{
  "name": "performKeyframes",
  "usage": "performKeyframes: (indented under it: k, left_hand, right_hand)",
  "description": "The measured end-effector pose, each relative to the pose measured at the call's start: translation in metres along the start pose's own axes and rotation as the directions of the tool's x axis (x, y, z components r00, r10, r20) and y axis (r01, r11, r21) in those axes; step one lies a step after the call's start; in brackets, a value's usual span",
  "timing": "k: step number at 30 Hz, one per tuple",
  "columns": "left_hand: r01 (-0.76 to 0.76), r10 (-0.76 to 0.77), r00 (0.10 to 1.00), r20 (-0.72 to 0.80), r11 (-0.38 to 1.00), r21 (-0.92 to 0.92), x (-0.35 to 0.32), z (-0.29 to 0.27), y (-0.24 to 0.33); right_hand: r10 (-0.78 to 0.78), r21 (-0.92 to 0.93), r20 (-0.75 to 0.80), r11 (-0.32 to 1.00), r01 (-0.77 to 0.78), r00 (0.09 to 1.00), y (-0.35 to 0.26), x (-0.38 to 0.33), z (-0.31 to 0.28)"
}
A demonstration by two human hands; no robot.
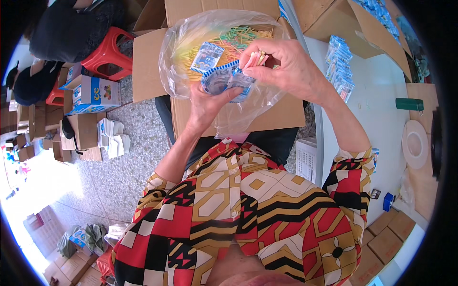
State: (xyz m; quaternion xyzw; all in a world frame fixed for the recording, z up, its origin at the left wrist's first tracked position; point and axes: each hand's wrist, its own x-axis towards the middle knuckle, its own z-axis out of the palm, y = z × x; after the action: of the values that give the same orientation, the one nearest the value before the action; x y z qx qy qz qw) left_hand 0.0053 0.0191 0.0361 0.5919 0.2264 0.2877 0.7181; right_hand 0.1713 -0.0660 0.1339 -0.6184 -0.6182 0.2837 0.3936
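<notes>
My left hand [208, 104] is closed round a small blue-and-white plastic packet [220, 81], its mouth spread apart. At the packet's right side, my right hand [281, 64] pinches a small bunch of short pink and cream sticks [256, 58]. Below both hands is a cardboard box [281, 117] lined with a clear plastic bag [171, 57]. Inside it lie a great many thin short sticks [238, 34] in yellow, green, pink and orange. Another blue-and-white packet [207, 56] rests on these sticks, just beyond my left hand.
Stacked blue-and-white packets [339, 66] stand on the white table [367, 109] at my right. An open carton [381, 28] with more packets is at the far right. A red stool [109, 52], a seated person [71, 33] and a printed box [98, 93] are on the left.
</notes>
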Motion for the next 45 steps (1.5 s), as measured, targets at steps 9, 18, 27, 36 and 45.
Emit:
performKeyframes:
  k: [9, 18, 27, 36, 45]
  left_hand:
    - [0.067, -0.058, 0.997, 0.058, 0.982, -0.175, 0.005, 0.006, 0.003]
    - [0.090, -0.078, 0.996, 0.052, 0.949, -0.303, 0.007, 0.006, 0.006]
    - [0.066, -0.035, 0.993, 0.109, 0.952, -0.298, 0.005, 0.012, 0.007]
    - [0.046, -0.061, 0.997, -0.057, 0.974, -0.224, 0.003, 0.007, -0.003]
    - [0.104, -0.109, 0.994, -0.006, 0.962, -0.254, 0.007, 0.015, -0.010]
  right_hand:
    - [0.019, -0.023, 0.001, 1.000, -0.019, 1.000, 0.000, -0.002, -0.012]
    - [0.089, 0.417, -0.129, 0.909, -0.027, 0.988, 0.042, -0.021, 0.000]
    - [0.175, 0.375, -0.317, 0.926, -0.046, 0.932, 0.039, -0.036, 0.010]
    - [0.218, 0.352, -0.604, 0.936, 0.011, 0.767, 0.091, -0.103, -0.040]
    - [0.434, 0.242, -0.738, 0.885, -0.398, 0.516, 0.197, -0.221, -0.081]
